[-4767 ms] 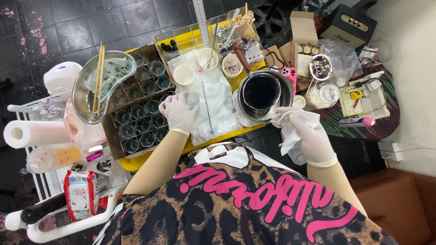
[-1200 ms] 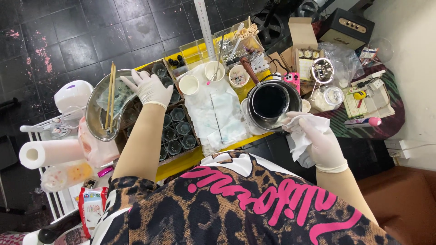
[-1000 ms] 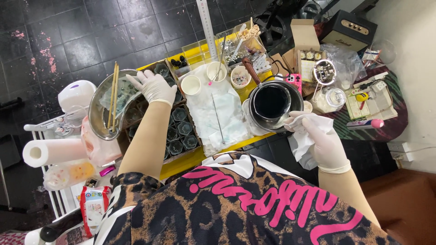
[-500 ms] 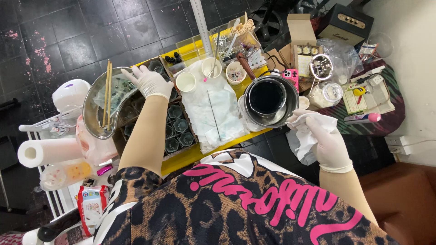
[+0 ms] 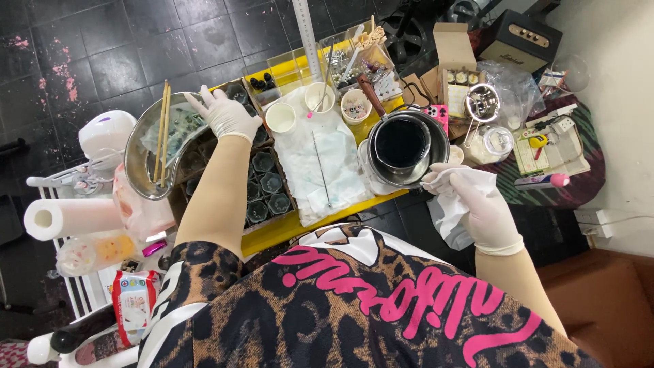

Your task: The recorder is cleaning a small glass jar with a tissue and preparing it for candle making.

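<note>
My left hand (image 5: 228, 116), in a white glove, reaches to the upper left and rests its fingers on the rim of a metal bowl (image 5: 139, 160) that holds greenish bits, with two wooden chopsticks (image 5: 163, 133) lying across it. My right hand (image 5: 480, 204), also gloved, grips a crumpled white tissue (image 5: 453, 211) against the near rim of a metal pot (image 5: 405, 146) with dark contents. Between the hands lies a white cloth (image 5: 323, 170) with a thin metal rod (image 5: 321, 170) on it.
A box of small dark jars (image 5: 266, 191) sits on the yellow tray (image 5: 286, 225) under my left arm. Paper cups (image 5: 281, 117), a ruler (image 5: 308, 34), open cardboard boxes (image 5: 458, 68) and a pink phone (image 5: 436, 116) lie behind. A paper towel roll (image 5: 65, 218) lies left.
My left hand has moved from the jar box up and left to the metal bowl's rim. My right hand keeps the tissue at the pot's edge.
</note>
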